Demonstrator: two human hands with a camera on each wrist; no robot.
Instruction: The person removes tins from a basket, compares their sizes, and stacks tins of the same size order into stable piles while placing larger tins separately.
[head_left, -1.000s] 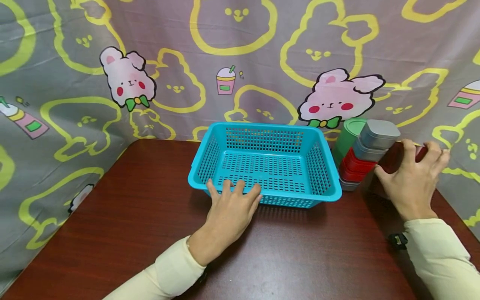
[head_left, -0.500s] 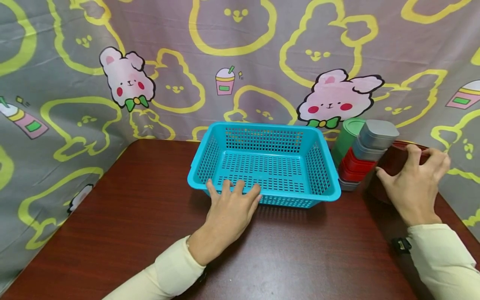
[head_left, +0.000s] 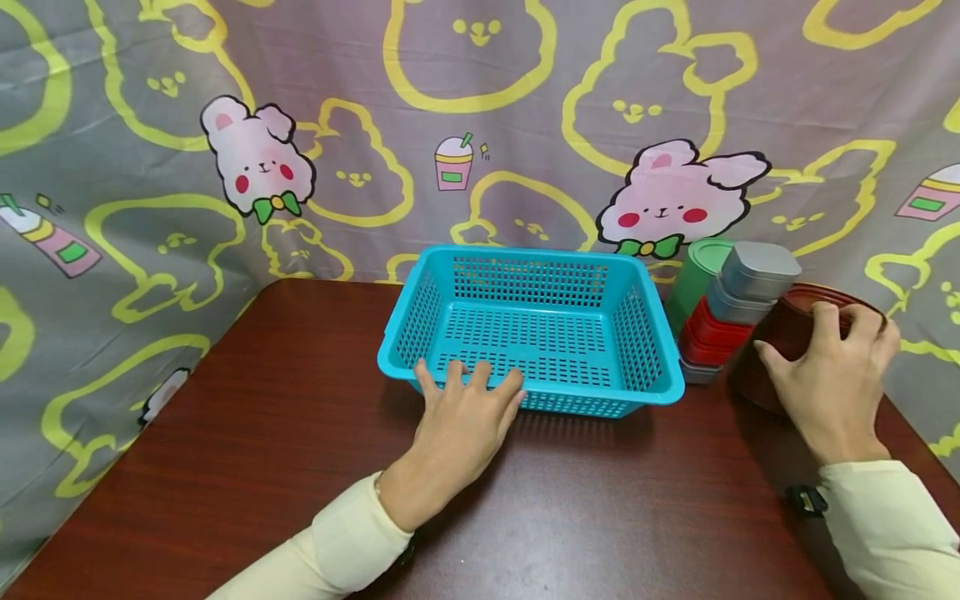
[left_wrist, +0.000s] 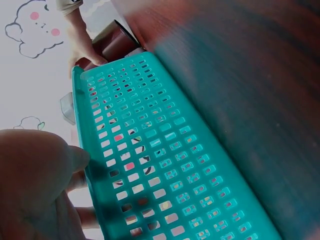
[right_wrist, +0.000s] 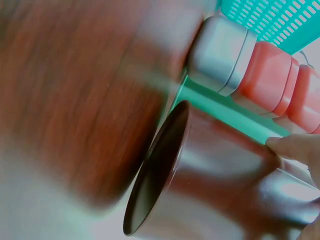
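My left hand (head_left: 461, 437) grips the near rim of a turquoise perforated plastic basket (head_left: 525, 325), fingers hooked over the edge. In the left wrist view, the basket's slotted side wall (left_wrist: 165, 135) lies beside that hand. At the right, my right hand (head_left: 836, 367) holds a glossy dark brown round bin (head_left: 776, 342), thumb on its left side and fingers over its top. The right wrist view shows the bin (right_wrist: 215, 175) with its open mouth facing the tabletop. Part of the bin is hidden behind the hand in the head view.
Between basket and bin stands a stack of grey and red lidded containers (head_left: 727, 321). A green cylindrical container (head_left: 693, 283) is behind it. All stand on a dark reddish wooden table (head_left: 300, 433), against a cartoon-printed curtain (head_left: 525, 83).
My right hand has shifted slightly toward me, and more of the bin's top shows beyond the fingers. The left hand and the basket have stayed in place.
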